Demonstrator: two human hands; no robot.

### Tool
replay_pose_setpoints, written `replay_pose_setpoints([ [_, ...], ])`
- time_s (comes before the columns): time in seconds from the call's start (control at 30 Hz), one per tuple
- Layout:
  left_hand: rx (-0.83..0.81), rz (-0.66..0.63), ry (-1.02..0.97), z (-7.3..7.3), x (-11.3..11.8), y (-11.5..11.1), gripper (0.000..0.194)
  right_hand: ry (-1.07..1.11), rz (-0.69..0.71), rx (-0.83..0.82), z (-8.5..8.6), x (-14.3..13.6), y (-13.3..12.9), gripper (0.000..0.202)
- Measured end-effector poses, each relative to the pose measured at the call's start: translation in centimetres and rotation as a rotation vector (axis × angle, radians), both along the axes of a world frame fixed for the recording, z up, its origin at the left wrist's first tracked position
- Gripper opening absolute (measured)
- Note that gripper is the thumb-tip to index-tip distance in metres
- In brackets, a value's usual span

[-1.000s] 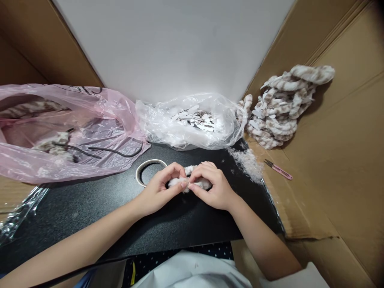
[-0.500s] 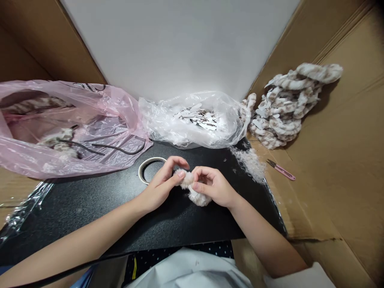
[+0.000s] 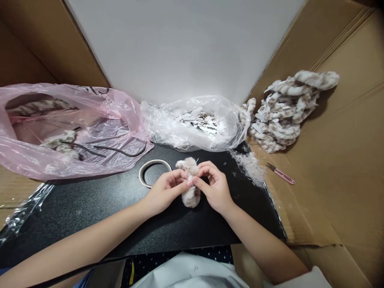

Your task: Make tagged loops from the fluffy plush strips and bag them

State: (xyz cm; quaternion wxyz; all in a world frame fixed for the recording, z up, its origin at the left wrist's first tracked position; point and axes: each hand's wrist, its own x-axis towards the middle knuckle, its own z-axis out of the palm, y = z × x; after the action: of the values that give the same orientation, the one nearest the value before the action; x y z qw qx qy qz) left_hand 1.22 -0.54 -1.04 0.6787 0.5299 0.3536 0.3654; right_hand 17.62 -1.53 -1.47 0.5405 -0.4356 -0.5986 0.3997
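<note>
A small fluffy white-and-brown piece (image 3: 191,197) is held upright between my two hands, over the black table. My left hand (image 3: 172,186) pinches its middle from the left with thumb and fingers. From the right, my right hand (image 3: 212,182) pinches the same spot, and the two thumb tips nearly meet there. A short thin white bit sticks up beside the top of the piece. Just left of the piece, a roll of tape (image 3: 143,173) lies flat, partly behind my left hand.
A pink plastic bag (image 3: 120,108) with fluffy pieces and dark cords is at left. A clear bag (image 3: 162,124) of small white pieces stands at the back. Fluffy strips (image 3: 285,108) are heaped at right, near loose fluff (image 3: 250,166) and pink snips (image 3: 282,174).
The fluffy piece has turned from slanting to upright, with its top now above my hands. My left hand has closed in on its middle, next to my right hand.
</note>
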Motion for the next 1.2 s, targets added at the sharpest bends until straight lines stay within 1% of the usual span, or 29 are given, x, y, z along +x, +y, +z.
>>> replay_pose_setpoints([
  [0.07, -0.054, 0.033, -0.004, 0.0, -0.1, 0.0, 0.027, -0.056, -0.021, 0.037, 0.0, 0.1, 0.0, 0.016],
  [0.2, -0.086, 0.086, 0.006, 0.1, -0.1, -0.1, 0.03, -0.106, 0.005, 0.075, 0.1, 0.1, -0.1, 0.016],
  [0.3, -0.097, 0.09, -0.023, 0.0, -0.1, -0.1, 0.03, -0.121, 0.007, 0.159, 0.7, 0.2, -0.1, 0.01],
  [0.37, -0.115, 0.078, -0.073, -0.1, 0.0, -0.1, 0.029, -0.138, -0.056, 0.252, 1.5, 1.0, 0.1, 0.007],
  [0.4, -0.13, 0.075, -0.106, -0.2, 0.0, -0.1, 0.03, -0.161, -0.124, 0.302, 2.0, 1.8, 0.2, 0.007],
  [0.43, -0.144, 0.076, -0.138, -0.2, 0.0, -0.1, 0.032, -0.195, -0.213, 0.344, 2.5, 3.0, 0.3, 0.007],
  [0.5, -0.146, 0.089, -0.194, -0.1, -0.1, -0.1, 0.036, -0.323, -0.424, 0.367, 3.1, 6.8, 0.3, 0.007],
  [0.53, -0.13, 0.094, -0.206, -0.1, -0.1, -0.1, 0.035, -0.418, -0.521, 0.321, 3.1, 9.3, 0.2, 0.011],
  [0.6, -0.069, 0.084, -0.196, 0.0, -0.3, -0.1, 0.03, -0.745, -0.652, 0.126, 2.5, 14.9, -0.5, 0.021],
  [0.67, -0.017, 0.063, -0.152, 0.1, -0.4, -0.1, 0.027, -1.047, -0.707, -0.064, 1.0, 20.5, -1.4, 0.033],
  [0.73, -0.013, 0.042, -0.112, 0.2, -0.4, 0.0, 0.031, -1.228, -0.742, -0.203, -0.6, 24.9, -2.2, 0.043],
  [0.77, -0.03, 0.035, -0.105, 0.2, -0.4, 0.0, 0.033, -1.271, -0.743, -0.24, -1.4, 26.5, -2.5, 0.045],
  [0.83, -0.086, 0.032, -0.117, 0.4, -0.3, -0.1, 0.038, -1.287, -0.722, -0.225, -2.6, 28.4, -2.8, 0.046],
  [0.93, -0.156, 0.037, -0.155, 0.5, -0.2, -0.2, 0.042, -1.264, -0.689, -0.131, -3.2, 29.2, -2.4, 0.049],
  [1.0, -0.177, 0.041, -0.184, 0.5, -0.1, -0.2, 0.042, -1.235, -0.69, -0.11, -3.0, 29.1, -1.8, 0.052],
  [1.07, -0.19, 0.046, -0.209, 0.5, -0.2, -0.2, 0.041, -1.154, -0.744, -0.131, -2.3, 28.4, -1.3, 0.053],
  [1.13, -0.195, 0.048, -0.223, 0.3, -0.2, -0.2, 0.04, -1.02, -0.799, -0.159, -1.0, 26.5, -1.0, 0.053],
  [1.17, -0.194, 0.049, -0.225, 0.2, -0.2, -0.2, 0.04, -0.942, -0.799, -0.161, -0.3, 24.9, -1.0, 0.051],
  [1.2, -0.192, 0.053, -0.225, 0.1, -0.3, -0.1, 0.04, -0.863, -0.755, -0.148, 0.5, 22.8, -1.2, 0.049],
])
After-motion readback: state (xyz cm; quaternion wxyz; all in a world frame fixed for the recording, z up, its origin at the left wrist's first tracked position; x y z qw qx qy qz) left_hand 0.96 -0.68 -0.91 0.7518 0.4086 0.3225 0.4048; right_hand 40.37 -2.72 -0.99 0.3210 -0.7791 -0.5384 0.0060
